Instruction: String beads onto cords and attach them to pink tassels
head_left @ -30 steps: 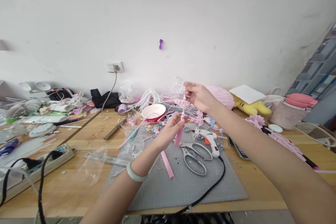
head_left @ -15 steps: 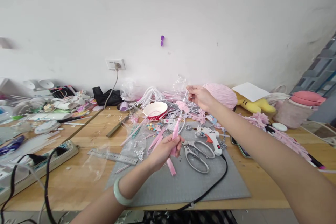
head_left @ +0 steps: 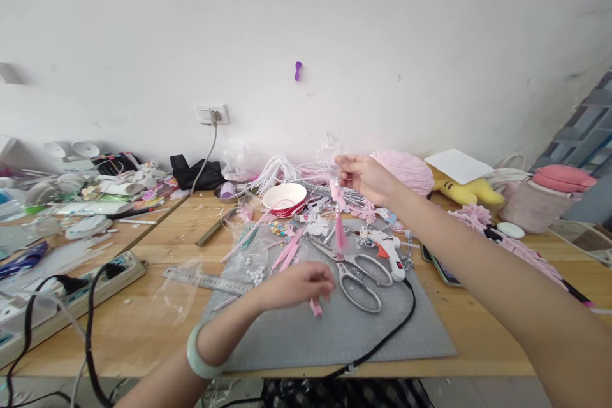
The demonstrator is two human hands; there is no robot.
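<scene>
Raised above the back of the mat, my right hand [head_left: 362, 178] pinches the top of a beaded charm. A pink tassel [head_left: 340, 234] hangs straight down from it, below a pink bow-like piece [head_left: 336, 191]. My left hand [head_left: 302, 285] hovers lower, over the grey cutting mat [head_left: 382, 344], with loosely curled fingers and nothing visible in them. Its fingertips are slightly blurred. A pink ribbon piece [head_left: 316, 308] shows just beneath that hand. Silver-handled scissors [head_left: 359, 298] lie to its right, and the tassel's tip hangs in front of their pivot in this view.
A white-and-orange glue gun [head_left: 393, 256] lies right of the scissors, its black cord crossing the mat. A red-and-white bowl [head_left: 285, 209] stands behind. Left are a metal ruler [head_left: 215, 282] and a power strip [head_left: 125, 274]. A phone [head_left: 442, 269] lies right; a pink yarn ball [head_left: 404, 171] sits behind.
My left hand has let go of the tassel and moved slightly down. The tassel now hangs freely from my right hand, which has stayed nearly in place.
</scene>
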